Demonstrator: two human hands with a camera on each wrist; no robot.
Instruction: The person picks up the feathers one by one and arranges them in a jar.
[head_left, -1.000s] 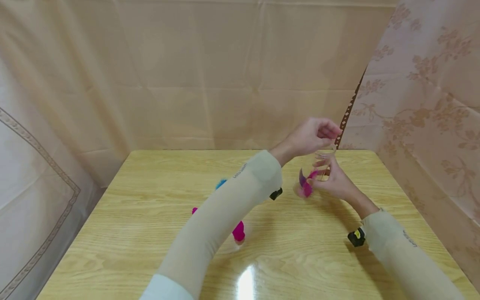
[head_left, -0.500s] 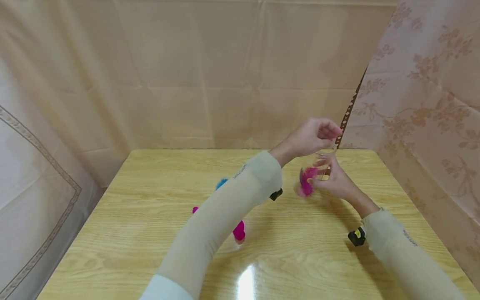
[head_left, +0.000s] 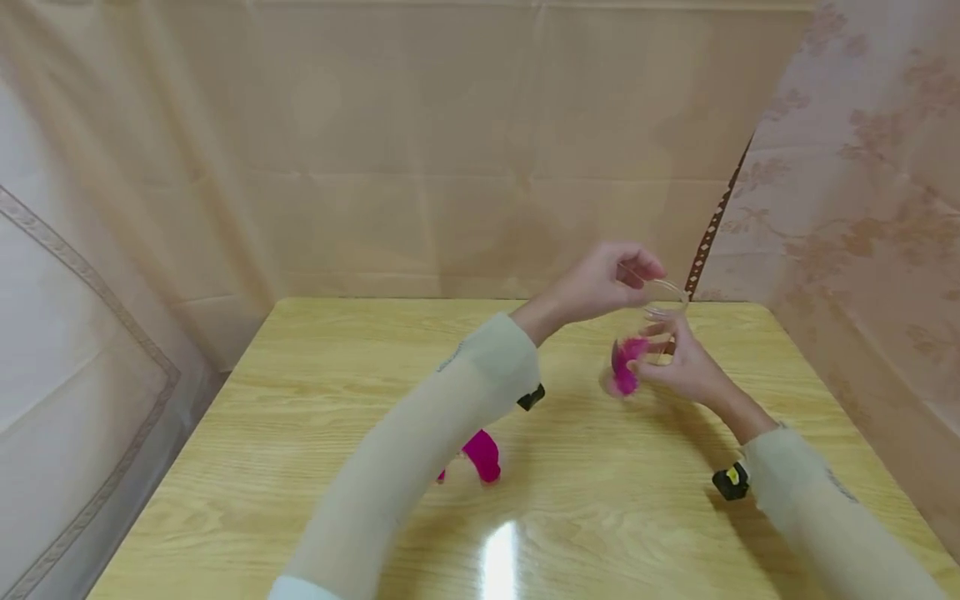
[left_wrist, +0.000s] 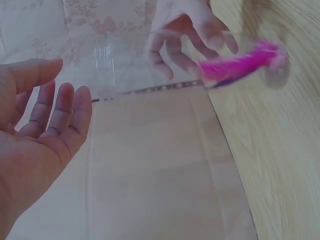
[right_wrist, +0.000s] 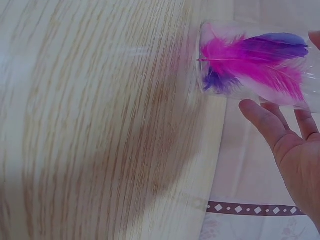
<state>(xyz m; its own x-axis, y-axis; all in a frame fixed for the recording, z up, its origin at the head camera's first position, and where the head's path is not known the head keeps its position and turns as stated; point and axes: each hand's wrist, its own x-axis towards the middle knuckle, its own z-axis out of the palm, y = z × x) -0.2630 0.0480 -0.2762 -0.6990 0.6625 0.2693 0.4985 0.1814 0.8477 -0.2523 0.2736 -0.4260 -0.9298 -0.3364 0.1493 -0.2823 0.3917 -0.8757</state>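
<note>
A clear plastic jar (right_wrist: 255,100) stands near the table's far right, with bright pink and purple feathers (right_wrist: 265,55) inside toward its bottom. My right hand (head_left: 686,367) holds it from the side, thumb and fingers around the clear wall. Beside the jar's ridged mouth (left_wrist: 104,67) is my left hand (left_wrist: 45,110), fingers loosely bent, with nothing seen in it. A gap shows between those fingers and the mouth in the left wrist view. From the head view, the left hand (head_left: 611,279) is above and left of the rim.
Bright pink pieces (head_left: 483,457) lie on the wooden table (head_left: 600,517), partly hidden by my left forearm (head_left: 420,433); their kind is unclear. Beige cloth (head_left: 450,150) hangs behind the table, and floral cloth (head_left: 885,208) at the right. Black wrist cameras (head_left: 731,481) sit under both wrists.
My left hand has drawn leftward from the jar's rim, and its forearm now covers a blue piece seen before. The feathers lie differently in the jar. My right hand keeps its hold.
</note>
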